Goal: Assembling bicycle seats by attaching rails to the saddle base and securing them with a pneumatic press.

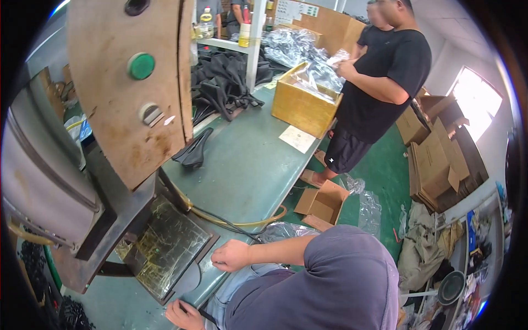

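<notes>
The left hand (181,314) pinches a thin black strip (207,316), likely light and bendy. The right hand (231,256), at its 1 o'clock, is a closed fist.

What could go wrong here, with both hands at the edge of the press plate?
The right hand rests at the corner of the scratched plate under the press head; it might be pinched if the head came down. The yellow hose and black cable trail close by and could snag a wrist. The left hand pinches a thin black strip.
</notes>
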`<state>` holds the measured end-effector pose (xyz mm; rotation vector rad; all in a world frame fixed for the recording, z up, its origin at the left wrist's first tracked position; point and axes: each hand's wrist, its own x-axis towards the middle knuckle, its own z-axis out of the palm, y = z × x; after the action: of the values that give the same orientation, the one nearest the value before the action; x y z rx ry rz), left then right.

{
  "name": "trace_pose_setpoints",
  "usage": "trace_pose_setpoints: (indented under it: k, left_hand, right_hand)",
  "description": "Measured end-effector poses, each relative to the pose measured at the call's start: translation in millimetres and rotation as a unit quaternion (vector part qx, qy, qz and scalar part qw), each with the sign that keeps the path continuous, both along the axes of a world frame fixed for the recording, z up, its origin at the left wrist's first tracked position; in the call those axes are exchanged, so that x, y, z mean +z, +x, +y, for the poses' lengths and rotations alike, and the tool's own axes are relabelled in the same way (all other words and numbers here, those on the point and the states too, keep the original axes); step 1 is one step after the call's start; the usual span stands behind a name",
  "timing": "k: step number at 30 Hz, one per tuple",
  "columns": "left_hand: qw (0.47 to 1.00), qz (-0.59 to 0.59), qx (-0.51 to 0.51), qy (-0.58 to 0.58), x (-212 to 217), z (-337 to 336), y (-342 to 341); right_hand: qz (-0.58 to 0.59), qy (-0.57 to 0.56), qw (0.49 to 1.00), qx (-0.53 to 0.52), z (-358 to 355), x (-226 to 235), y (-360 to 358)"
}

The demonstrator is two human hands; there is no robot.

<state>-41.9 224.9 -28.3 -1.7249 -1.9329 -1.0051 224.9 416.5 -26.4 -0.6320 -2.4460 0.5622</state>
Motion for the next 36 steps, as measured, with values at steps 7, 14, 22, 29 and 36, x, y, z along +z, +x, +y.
trace_pose_setpoints:
  k: [7,14,22,29,36]
  left_hand:
    - [1.0,0.002,0.002,-0.017,3.2,1.5,5.0]
    - [1.0,0.01,0.021,-0.016,3.0,-1.7,5.5]
    - [1.0,-0.002,0.019,-0.023,-14.5,0.0,-5.9]
    - [1.0,0.002,0.015,-0.011,-16.9,-0.1,-7.4]
    - [1.0,0.006,0.015,-0.01,-14.9,0.9,-7.9]
  right_hand:
    - [0.006,0.005,1.0,-0.001,-1.3,-2.5,2.3]
    - [-0.003,0.003,1.0,0.007,0.1,-2.3,-1.0]
    - [0.012,-0.013,1.0,0.005,1.0,0.9,0.0]
    - [0.005,-0.005,1.0,0.001,-0.3,-0.7,-1.1]
    - [0.005,0.006,1.0,0.003,-1.4,-0.5,-1.3]
